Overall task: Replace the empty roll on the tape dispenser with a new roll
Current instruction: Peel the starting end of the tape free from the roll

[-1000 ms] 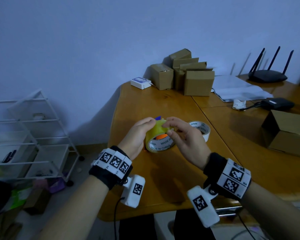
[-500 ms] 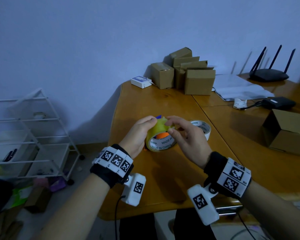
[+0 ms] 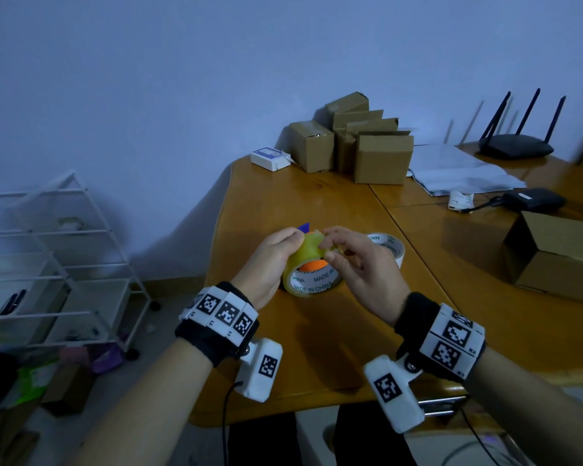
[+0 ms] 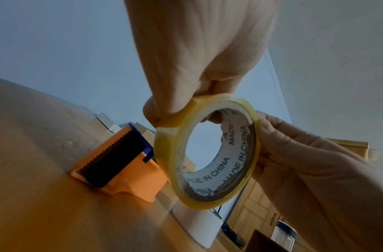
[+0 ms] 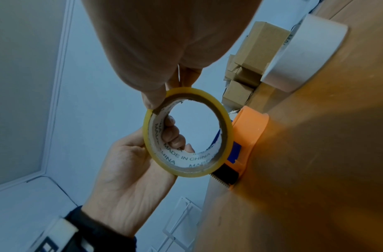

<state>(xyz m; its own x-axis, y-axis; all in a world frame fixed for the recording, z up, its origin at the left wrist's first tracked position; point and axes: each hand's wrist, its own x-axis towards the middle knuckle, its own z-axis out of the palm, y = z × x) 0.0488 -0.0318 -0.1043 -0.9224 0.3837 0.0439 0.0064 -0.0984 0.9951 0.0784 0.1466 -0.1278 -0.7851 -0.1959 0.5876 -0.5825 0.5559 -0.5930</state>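
Note:
A roll of yellowish clear tape (image 3: 302, 258) with a white "MADE IN CHINA" core is held upright just above the wooden table (image 3: 283, 203). My left hand (image 3: 292, 238) grips its left side, with fingers reaching inside the core (image 5: 172, 131). My right hand (image 3: 330, 242) pinches the roll's top rim (image 5: 184, 89). The orange dispenser (image 4: 130, 163), with blue insert and toothed blade, lies on the table right behind the roll and is mostly hidden in the head view. A bare white core (image 3: 389, 245) lies flat to the right of my right hand.
Several cardboard boxes (image 3: 381, 156) and a small white device (image 3: 270, 158) stand at the table's far edge. Papers (image 3: 458, 173), a black router (image 3: 515, 149), a black adapter (image 3: 532, 198) and an open box (image 3: 559, 253) fill the right. A white wire rack (image 3: 58, 264) stands on the floor at left.
Both hands stay on the roll in nearly the same spot. My right fingers have shifted along the top rim of the roll.

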